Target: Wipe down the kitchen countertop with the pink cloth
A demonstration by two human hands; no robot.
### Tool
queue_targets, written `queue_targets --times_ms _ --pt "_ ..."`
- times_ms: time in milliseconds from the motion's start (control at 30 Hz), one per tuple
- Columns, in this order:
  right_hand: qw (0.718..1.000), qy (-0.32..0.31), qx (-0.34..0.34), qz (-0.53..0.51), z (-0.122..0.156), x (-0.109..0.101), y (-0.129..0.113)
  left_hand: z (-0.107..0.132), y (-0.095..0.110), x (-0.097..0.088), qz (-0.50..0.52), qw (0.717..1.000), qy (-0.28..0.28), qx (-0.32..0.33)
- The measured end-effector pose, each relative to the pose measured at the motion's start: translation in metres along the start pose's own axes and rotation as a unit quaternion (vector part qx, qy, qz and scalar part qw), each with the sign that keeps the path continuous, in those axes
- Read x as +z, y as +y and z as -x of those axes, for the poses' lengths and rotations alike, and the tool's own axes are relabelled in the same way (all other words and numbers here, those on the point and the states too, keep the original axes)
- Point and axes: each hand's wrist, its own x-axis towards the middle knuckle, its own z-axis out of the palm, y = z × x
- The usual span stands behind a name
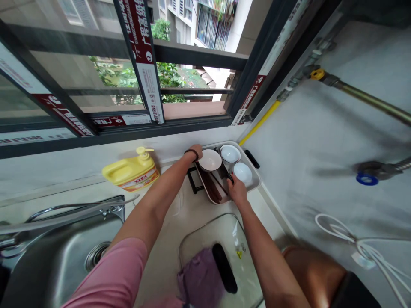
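Note:
My left hand [197,151], with a dark bead bracelet at the wrist, is closed on the left rim of a white bowl [210,160] in a light tray [255,182]. Fingers of my right hand [237,190] are wrapped round the black handle of a dark, flat utensil [222,171], perhaps a knife; its exact kind is unclear. Two more white bowls, a rear bowl [230,153] and a front bowl [242,173], sit at the tray's right side. Brown chopsticks [210,188] lie along its left side, partly below the first bowl.
On the counter nearer me lie a rectangular glass lid [224,226] with a black handle and a purple cloth [201,276]. A yellow detergent jug [135,171] stands left, behind the steel sink [64,244]. Wall and pipes [369,98] bound the right; a window runs behind.

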Motion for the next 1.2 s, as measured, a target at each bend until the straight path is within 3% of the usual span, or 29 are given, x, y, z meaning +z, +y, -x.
queue_targets --times_ms 167,300,633,967,1100,1200 --pt "1.000 -0.007 -0.008 0.006 0.004 0.005 -0.003 0.015 -0.012 -0.020 0.005 1.000 -0.004 -0.014" --pt "0.999 -0.026 -0.013 0.023 0.007 0.008 -0.009 0.032 -0.020 -0.029 0.085 0.995 0.007 -0.047" --pt "0.998 -0.040 -0.045 -0.002 0.012 0.017 -0.015 0.064 -0.037 -0.015 0.223 0.968 0.045 -0.106" --pt "0.996 -0.075 -0.037 0.027 0.018 0.016 -0.033 0.074 -0.036 -0.007 0.205 0.971 0.064 -0.101" --pt "0.991 -0.112 -0.062 0.036 0.003 0.000 -0.034 0.074 -0.032 -0.008 0.148 0.983 0.090 -0.064" --pt "0.996 -0.066 -0.037 0.043 -0.034 -0.031 -0.028 0.075 -0.032 -0.009 0.127 0.986 0.093 -0.053"
